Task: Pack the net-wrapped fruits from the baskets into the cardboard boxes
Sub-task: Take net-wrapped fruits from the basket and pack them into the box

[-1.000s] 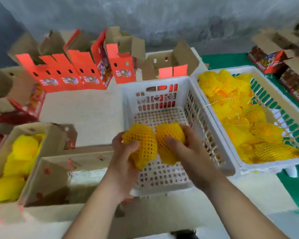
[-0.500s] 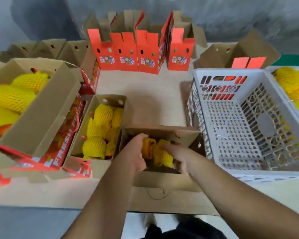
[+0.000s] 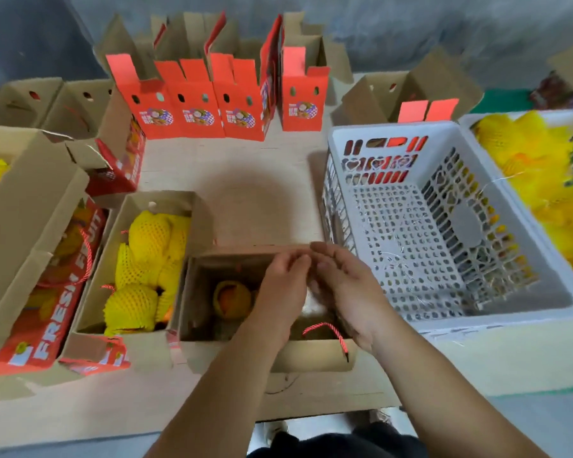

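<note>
I see left hand [image 3: 283, 285] and right hand [image 3: 348, 289] relaxed, holding nothing – hiding part of box [image 3: 232, 256]; empty white basket [image 3: 444, 233] beside, filled box [image 3: 153, 200] on other side.

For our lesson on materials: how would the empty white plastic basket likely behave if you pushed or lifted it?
The white basket looks moulded and holds its square shape, so probably stiff. Its walls and floor are mostly holes and nothing lies in it, so likely light. With a broad flat base on the table, it should slide rather than tip.
</note>
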`<state>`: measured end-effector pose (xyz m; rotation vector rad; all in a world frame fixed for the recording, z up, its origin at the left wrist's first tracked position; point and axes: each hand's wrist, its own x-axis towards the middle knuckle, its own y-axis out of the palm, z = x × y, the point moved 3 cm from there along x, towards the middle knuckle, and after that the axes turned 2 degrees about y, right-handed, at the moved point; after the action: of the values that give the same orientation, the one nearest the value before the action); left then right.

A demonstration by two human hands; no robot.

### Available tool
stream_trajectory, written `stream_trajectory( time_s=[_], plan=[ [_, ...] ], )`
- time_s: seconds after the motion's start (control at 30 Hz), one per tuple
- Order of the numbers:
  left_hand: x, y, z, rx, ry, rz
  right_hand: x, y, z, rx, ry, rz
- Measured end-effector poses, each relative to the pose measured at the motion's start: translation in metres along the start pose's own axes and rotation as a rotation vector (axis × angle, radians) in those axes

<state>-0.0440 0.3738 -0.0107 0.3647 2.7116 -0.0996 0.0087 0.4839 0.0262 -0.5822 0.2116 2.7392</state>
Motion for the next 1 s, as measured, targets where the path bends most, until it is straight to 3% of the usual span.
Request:
stream_trajectory(
  time_s=[0.13, 0.3, 0.43, 0.57, 0.7, 0.77, 0.9, 1.0],
  plan=[
    [-0.006, 0.095, -0.042, 0.077, 0.242, 0.102, -0.007, -0.07, 0.038, -0.177, -0.245, -0.219],
    [0.007, 0.245, -0.068, 0.13, 0.362, 0.248, 0.0, -0.201, 0.063, -0.088, -0.389, -0.422],
    [0.024, 0.36, -0.076, 0.203, 0.487, 0.305, 0.024, -0.317, 0.067, -0.002, -0.39, -0.529],
    [0.065, 0.446, -0.075, 0.489, 0.601, 0.385, 0.072, -0.421, 0.067, -0.238, -0.283, -0.548],
    [0.1, 0.479, -0.071, 1.075, 0.808, 0.317, 0.137, -0.507, 0.071, -0.739, -0.125, -0.514],
    [0.103, 0.48, -0.067, 1.085, 0.816, 0.256, 0.172, -0.539, 0.077, -0.904, -0.036, -0.518],
    [0.103, 0.479, -0.063, 1.037, 0.828, 0.195, 0.229, -0.552, 0.088, -0.889, -0.153, -0.49],
    [0.106, 0.482, -0.063, 1.141, 0.823, 0.205, 0.258, -0.541, 0.093, -0.951, -0.127, -0.46]
  ],
)
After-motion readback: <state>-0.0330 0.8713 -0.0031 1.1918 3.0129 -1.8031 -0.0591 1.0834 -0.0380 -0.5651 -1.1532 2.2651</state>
